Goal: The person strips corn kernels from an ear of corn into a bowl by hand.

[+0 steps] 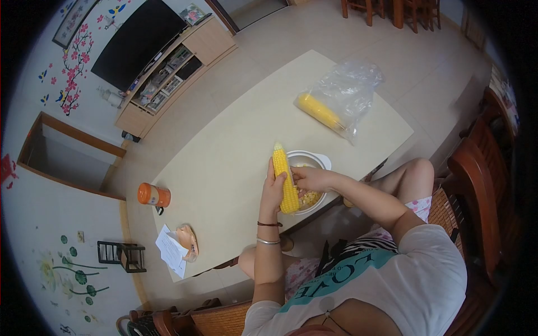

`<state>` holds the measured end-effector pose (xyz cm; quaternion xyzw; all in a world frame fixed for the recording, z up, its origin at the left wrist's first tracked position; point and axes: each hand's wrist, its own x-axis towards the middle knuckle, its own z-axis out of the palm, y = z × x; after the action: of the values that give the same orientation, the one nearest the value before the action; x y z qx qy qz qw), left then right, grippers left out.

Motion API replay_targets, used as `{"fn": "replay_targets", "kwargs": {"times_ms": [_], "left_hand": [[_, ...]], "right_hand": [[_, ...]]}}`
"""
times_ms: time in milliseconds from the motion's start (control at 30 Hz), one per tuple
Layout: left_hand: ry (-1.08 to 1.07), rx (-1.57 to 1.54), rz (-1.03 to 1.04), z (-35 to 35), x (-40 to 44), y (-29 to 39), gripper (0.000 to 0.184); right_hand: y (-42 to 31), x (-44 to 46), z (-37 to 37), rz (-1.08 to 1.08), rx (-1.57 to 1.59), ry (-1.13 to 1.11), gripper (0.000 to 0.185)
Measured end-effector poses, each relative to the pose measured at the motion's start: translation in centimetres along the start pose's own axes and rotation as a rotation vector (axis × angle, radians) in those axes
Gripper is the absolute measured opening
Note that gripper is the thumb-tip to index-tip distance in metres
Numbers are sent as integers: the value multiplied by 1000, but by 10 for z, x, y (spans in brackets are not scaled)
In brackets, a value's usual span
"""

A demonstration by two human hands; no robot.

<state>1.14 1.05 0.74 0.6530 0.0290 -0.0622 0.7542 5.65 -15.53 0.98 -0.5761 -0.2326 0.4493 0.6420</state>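
Observation:
Wrapped around a yellow corn cob [284,179], my left hand [273,193] keeps it upright at the near edge of the table. My right hand [315,178] is closed, its bent fingers against the side of the cob; the fingertips are partly hidden. Under my right hand is a white bowl [323,161] with a side handle. Loose corn kernels [308,198] lie in it. Some of the bowl is hidden behind the cob and my hands.
A clear plastic bag [350,84] with yellow corn [319,111] inside lies on the pale table [224,162]. At the left stand an orange jar [154,195], papers [171,252] and an orange-and-clear packet [187,241]. A wooden chair [476,173] is at the right.

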Motion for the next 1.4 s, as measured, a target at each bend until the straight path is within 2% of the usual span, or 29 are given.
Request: {"fn": "replay_targets", "kwargs": {"times_ms": [100,300,400,600,700,900,1000,1300,1400], "left_hand": [[25,26,35,2,0,0,64],[28,26,3,3,-2,3,64],[17,19,-11,3,0,4,65],[22,-16,8,4,0,3,65],[13,-7,4,3,-1,3,64],[24,2,0,5,-2,3,65],[34,80,27,3,1,-4,66],[23,67,8,0,3,-6,65],[16,73,-13,0,2,-3,66]], "right_hand": [[1,2,-1,45,128,18,47],[4,0,0,-55,30,-3,43],[8,4,-2,3,52,29,57],[6,7,-5,83,95,31,57],[2,2,-3,-6,87,-17,49],[5,1,-4,-27,83,-34,50],[7,4,-8,0,42,-50,60],[4,3,-2,9,-32,22,61],[8,6,-5,19,72,-8,62]]}}
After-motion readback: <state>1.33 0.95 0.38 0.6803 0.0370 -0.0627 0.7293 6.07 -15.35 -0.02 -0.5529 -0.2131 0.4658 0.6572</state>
